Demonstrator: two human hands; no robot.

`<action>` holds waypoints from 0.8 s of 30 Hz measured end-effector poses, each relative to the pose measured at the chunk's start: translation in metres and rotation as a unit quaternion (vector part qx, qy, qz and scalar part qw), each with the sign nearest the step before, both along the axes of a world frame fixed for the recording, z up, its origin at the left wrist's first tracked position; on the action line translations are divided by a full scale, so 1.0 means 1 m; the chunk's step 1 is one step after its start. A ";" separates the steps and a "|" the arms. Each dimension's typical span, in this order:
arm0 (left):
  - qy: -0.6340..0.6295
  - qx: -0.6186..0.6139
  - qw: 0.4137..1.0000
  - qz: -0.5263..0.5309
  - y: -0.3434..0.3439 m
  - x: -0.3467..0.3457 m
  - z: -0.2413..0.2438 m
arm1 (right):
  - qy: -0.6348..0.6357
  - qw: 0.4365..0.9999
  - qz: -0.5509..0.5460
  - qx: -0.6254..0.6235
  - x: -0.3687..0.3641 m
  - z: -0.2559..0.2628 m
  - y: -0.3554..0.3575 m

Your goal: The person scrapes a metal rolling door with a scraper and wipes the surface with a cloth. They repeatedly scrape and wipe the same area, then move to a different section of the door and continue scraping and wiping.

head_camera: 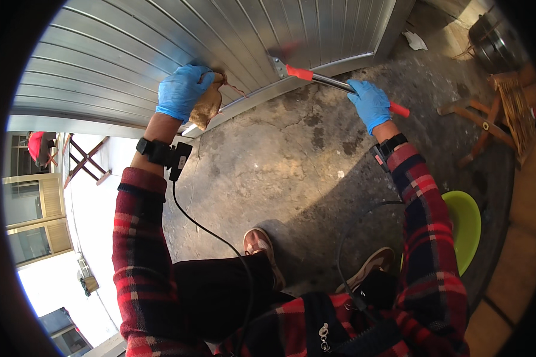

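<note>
My left hand [184, 91], in a blue glove, is closed on a brown cloth [207, 105] with pinkish strings at its edge, right against a ribbed metal door [232, 44]. In my gloved right hand [370, 105] is a tool with a metal shaft [335, 82] and red parts at both ends. The tool's far end lies close to a metal corner bracket [278, 67] low on the door; whether they touch I cannot tell. The cloth hangs down near the door's bottom edge.
A folding wooden stool [487, 120] and a dark metal pot [496, 42] stand to the right. A lime-green basin [463, 227] is partly behind my right sleeve. Another folding stool frame [87, 156] is at the left, with a person in red [36, 147] farther off. Cables hang from my wrists.
</note>
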State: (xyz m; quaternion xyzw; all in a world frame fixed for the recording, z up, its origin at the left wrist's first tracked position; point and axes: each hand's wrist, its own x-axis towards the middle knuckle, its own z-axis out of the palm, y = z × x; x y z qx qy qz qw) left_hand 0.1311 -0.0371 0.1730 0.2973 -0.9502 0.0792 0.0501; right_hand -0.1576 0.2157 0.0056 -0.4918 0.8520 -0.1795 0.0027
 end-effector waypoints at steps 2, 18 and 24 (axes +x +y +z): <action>-0.004 -0.002 1.000 0.000 -0.001 0.000 0.000 | -0.006 0.997 0.032 -0.065 0.006 0.004 -0.003; 0.005 0.005 1.000 0.017 0.000 -0.005 -0.002 | 0.046 0.999 0.002 0.015 0.026 0.026 -0.015; 0.028 0.006 0.999 0.024 0.003 -0.005 -0.001 | 0.034 0.999 0.021 0.015 0.015 0.026 -0.015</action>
